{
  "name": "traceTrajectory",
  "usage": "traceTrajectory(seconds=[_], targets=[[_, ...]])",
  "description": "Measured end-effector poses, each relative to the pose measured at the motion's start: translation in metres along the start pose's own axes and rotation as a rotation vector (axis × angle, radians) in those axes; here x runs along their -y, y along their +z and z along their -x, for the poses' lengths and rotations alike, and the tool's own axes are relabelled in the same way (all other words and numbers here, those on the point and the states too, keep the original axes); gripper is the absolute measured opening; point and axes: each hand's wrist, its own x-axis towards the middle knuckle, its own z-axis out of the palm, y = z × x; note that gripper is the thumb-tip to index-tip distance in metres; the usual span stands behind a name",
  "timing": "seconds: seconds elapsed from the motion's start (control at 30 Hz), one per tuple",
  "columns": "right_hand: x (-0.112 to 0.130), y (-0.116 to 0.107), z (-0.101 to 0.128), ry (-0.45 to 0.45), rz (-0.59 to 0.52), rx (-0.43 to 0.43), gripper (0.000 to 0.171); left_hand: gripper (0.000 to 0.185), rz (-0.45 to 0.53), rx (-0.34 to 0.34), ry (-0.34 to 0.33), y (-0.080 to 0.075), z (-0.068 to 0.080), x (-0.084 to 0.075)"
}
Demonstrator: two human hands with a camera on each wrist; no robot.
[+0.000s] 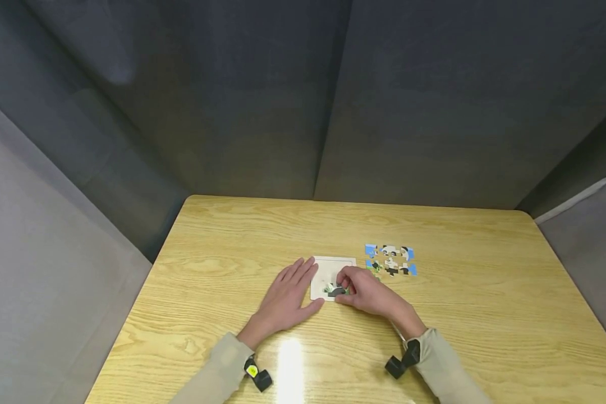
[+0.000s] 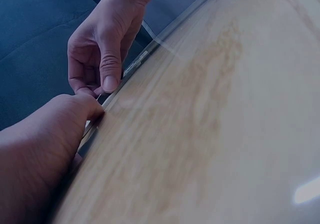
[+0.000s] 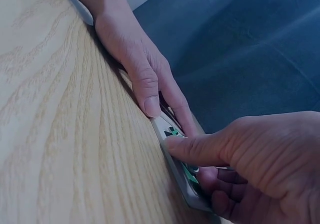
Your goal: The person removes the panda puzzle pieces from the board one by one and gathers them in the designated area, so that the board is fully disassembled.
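Puzzle piece (image 1: pixel 335 290) pinched by the right hand (image 1: pixel 366 292) on the white tray (image 1: pixel 333 269); left hand (image 1: pixel 285 300) lies flat, fingers straight, steadying the tray's edge.

Light wooden table (image 1: pixel 207 247) with white puzzle tray (image 1: pixel 328 267), loose puzzle pieces (image 1: pixel 391 260) just beside it.

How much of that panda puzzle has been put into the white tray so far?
Barely begun. The white tray shows mostly bare. In hand: the right hand pinches one dark-and-green piece at the tray's near edge, while the left hand lies flat, steadying the tray. Left: the loose pieces still wait on the table.
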Motion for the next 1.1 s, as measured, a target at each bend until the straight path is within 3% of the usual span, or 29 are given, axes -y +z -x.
traceTrajectory(seconds=[0.4, 0.73, 1.1], targets=[[0.0016, -0.0007, 0.0002, 0.003, -0.002, -0.002, 0.028, 0.082, -0.013, -0.001, 0.002, 0.0002, -0.0001, -0.0003], [-0.0015, 0.0016, 0.0019, -0.080, 0.002, -0.012, 0.026, 0.082, -0.006, -0.011, 0.008, 0.0008, 0.0002, 0.0003], [0.0010, 0.0028, 0.0038, -0.061, 0.012, -0.014, 0.027, 0.083, -0.009, -0.005, 0.009, 0.0014, 0.0004, 0.0008]])
